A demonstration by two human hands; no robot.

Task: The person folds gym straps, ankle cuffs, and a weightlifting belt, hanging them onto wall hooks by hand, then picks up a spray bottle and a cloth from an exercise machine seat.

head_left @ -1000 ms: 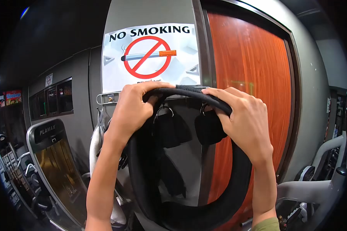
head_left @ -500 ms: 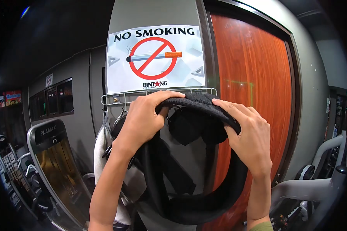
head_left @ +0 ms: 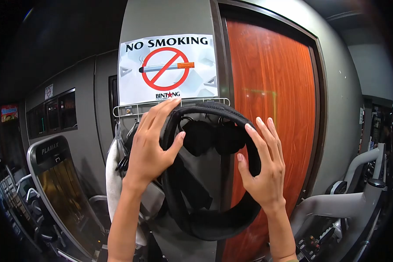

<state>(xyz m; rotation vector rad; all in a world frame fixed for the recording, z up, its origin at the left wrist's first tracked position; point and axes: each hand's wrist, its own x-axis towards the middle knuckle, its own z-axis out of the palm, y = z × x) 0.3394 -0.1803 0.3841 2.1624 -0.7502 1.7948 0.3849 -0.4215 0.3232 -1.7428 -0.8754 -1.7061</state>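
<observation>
A black padded loop (head_left: 222, 227), which looks like a weightlifting belt, hangs in front of the wire hook rack (head_left: 126, 106) on the wall. My left hand (head_left: 150, 146) is at the loop's upper left, fingers stretched upward and thumb apart. On the right side, my right hand (head_left: 266, 166) is spread beside the band, its thumb near the inner edge. Neither hand is closed round it. Through the loop, two dark rounded pads (head_left: 201, 137) show below metal rings. What holds the loop on the rack is hidden.
A white cloth-like item (head_left: 112, 174) hangs at the rack's left. Above is a no-smoking sign (head_left: 168, 70). A wooden door (head_left: 284, 100) stands to the right. Gym machines flank me: a PLAMAX unit (head_left: 63, 183) on the left, a grey frame (head_left: 327, 205) on the right.
Both hands have let go of the loop's top edge and spread their fingers. My left hand points upward now, and my right has moved lower and left. The loop hangs narrower.
</observation>
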